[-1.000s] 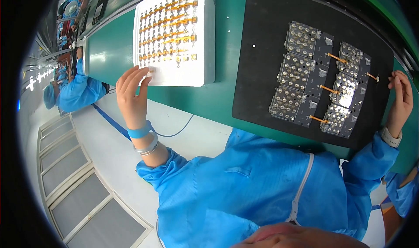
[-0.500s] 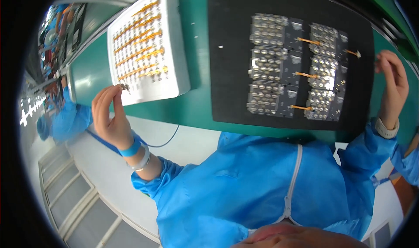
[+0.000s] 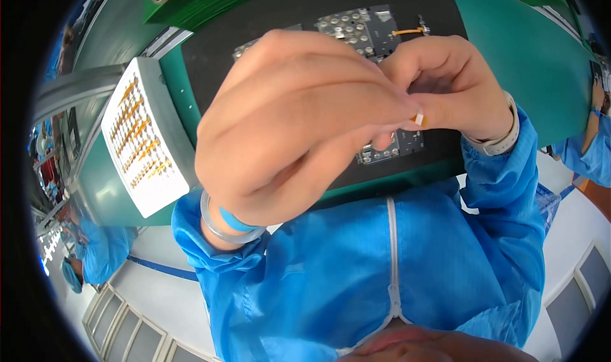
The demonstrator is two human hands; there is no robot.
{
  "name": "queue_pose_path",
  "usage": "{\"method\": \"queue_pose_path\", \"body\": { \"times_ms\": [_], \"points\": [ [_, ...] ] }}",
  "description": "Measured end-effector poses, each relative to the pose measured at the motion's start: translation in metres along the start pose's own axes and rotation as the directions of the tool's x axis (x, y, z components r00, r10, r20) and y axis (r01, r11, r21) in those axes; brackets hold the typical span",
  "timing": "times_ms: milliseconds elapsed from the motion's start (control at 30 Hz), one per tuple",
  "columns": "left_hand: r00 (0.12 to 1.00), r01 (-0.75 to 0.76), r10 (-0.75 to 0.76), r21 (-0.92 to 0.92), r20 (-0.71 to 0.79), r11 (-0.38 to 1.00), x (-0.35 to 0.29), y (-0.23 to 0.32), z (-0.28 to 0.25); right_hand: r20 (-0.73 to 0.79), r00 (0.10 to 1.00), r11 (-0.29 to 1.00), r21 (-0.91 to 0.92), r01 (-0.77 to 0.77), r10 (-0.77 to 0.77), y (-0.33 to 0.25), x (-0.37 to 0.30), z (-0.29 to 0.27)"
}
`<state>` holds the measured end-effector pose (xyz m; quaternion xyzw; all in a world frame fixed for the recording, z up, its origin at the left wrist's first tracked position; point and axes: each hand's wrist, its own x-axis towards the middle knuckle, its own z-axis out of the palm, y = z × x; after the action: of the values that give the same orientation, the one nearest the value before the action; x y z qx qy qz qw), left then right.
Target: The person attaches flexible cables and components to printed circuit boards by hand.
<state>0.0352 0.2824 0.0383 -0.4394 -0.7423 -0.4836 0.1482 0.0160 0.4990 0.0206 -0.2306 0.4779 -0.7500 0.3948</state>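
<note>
In front of me, close to the camera, my left hand (image 3: 286, 120) and my right hand (image 3: 455, 88) meet with their fingertips together. Between them shows a small orange flex strip (image 3: 419, 119) with a white end; most of it is hidden by the fingers. Both hands are closed in a pinch on it. Behind and beneath them lie dark circuit boards (image 3: 384, 28) covered with round silvery parts, largely blocked from sight by my hands. Another orange flex strip (image 3: 407, 31) sticks out from the far board's right side.
The boards lie on a black mat (image 3: 210, 63) over a green bench (image 3: 509, 63). To the left, a white tray (image 3: 159, 199) holds rows of orange strips (image 3: 135, 129). Green bins stand along the far edge. Other people in blue are at both sides.
My left hand has left the white tray and come over the mat with the small part. My right hand has moved inward to meet it. The view has shifted.
</note>
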Motion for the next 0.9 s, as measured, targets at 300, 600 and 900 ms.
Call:
{"method": "queue_pose_path", "body": {
  "times_ms": [300, 600, 900],
  "points": [
    [0.997, 0.021, -0.023, 0.034, 0.071, 0.999, 0.006, -0.011, 0.015, -0.165, 0.986, 0.997, -0.071, -0.037, 0.025, 0.006, -0.013, -0.013],
    [0.981, -0.124, 0.060, 0.356, 0.186, 0.926, -0.012, -0.021, 0.030, -0.352, 0.887, 0.896, -0.218, -0.388, 0.298, -0.005, -0.024, -0.016],
    [0.933, 0.077, -0.182, 0.324, 0.309, 0.943, -0.017, 0.006, 0.043, -0.527, 0.825, 0.814, -0.376, -0.443, 0.206, 0.014, -0.027, -0.025]
  ]
}}
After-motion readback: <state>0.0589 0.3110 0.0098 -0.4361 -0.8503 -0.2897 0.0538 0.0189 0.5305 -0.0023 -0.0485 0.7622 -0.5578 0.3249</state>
